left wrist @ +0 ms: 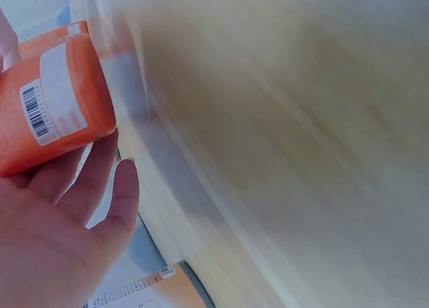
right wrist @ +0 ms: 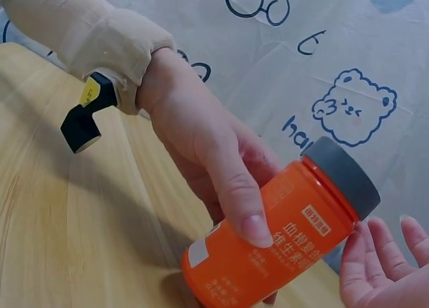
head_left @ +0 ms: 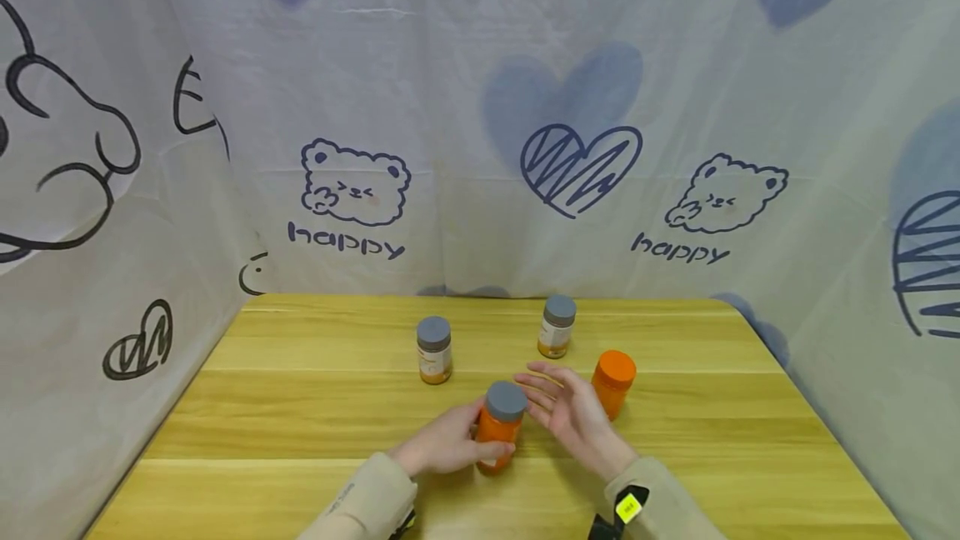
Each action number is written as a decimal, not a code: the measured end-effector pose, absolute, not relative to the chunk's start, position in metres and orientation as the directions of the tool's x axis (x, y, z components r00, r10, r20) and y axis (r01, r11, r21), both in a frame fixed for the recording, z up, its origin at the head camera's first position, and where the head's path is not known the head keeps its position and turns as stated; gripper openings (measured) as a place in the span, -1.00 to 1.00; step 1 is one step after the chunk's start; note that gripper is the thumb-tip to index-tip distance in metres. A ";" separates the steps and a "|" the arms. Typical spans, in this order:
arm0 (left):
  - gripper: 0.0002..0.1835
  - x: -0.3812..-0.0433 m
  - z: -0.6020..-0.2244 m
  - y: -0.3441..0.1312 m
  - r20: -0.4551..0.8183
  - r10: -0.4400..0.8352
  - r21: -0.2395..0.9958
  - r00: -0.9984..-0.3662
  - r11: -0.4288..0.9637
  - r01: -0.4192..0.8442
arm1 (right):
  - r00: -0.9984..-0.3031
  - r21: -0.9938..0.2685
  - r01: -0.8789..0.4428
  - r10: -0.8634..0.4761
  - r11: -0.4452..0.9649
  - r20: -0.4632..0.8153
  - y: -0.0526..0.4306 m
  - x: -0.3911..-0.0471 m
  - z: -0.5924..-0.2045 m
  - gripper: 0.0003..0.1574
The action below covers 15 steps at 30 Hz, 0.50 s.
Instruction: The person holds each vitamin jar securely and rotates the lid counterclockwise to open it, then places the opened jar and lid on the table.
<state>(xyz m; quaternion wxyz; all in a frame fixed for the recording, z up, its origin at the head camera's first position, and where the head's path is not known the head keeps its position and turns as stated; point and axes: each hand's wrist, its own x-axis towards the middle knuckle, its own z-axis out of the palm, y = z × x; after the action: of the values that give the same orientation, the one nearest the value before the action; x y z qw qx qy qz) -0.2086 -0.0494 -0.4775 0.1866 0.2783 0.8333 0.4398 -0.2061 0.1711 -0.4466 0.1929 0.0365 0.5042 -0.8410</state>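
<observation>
My left hand [head_left: 446,442] grips an orange bottle [head_left: 497,438] with a grey lid, its thumb across the front. In the right wrist view this bottle [right wrist: 268,234] is tilted, with white print on its side. A barcode label shows on the bottle [left wrist: 50,100] in the left wrist view. My right hand [head_left: 573,419] is beside the bottle's lid, palm turned toward it and fingers extended. In the right wrist view the right hand's fingertips [right wrist: 375,251] come close to the bottle's neck; whether they touch it I cannot tell.
Two grey-lidded bottles with white labels stand farther back, one at the left [head_left: 434,350] and one at the right [head_left: 557,327]. An orange bottle with an orange lid [head_left: 613,383] stands right behind my right hand. A patterned curtain [head_left: 465,107] hangs around the wooden table [head_left: 300,407].
</observation>
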 end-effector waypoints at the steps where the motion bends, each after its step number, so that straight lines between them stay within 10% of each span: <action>1: -0.33 -0.209 -0.477 -0.050 -0.057 0.624 0.829 -0.780 0.465 0.312 | -0.922 -0.839 0.359 -0.293 -0.408 -0.253 0.171 -0.206 -0.447 -0.61; 15: -0.58 -0.205 -0.472 -0.050 0.111 0.556 0.730 -0.824 0.517 0.447 | -0.940 -0.929 0.278 -0.268 -0.244 -0.211 0.158 -0.204 -0.443 -0.67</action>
<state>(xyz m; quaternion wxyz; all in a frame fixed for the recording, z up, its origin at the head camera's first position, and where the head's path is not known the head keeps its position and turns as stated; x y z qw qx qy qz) -0.2052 -0.0500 -0.4724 0.0687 0.2889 0.8682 0.3976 -0.2041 0.1585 -0.4434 0.1730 0.0045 0.5898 -0.7888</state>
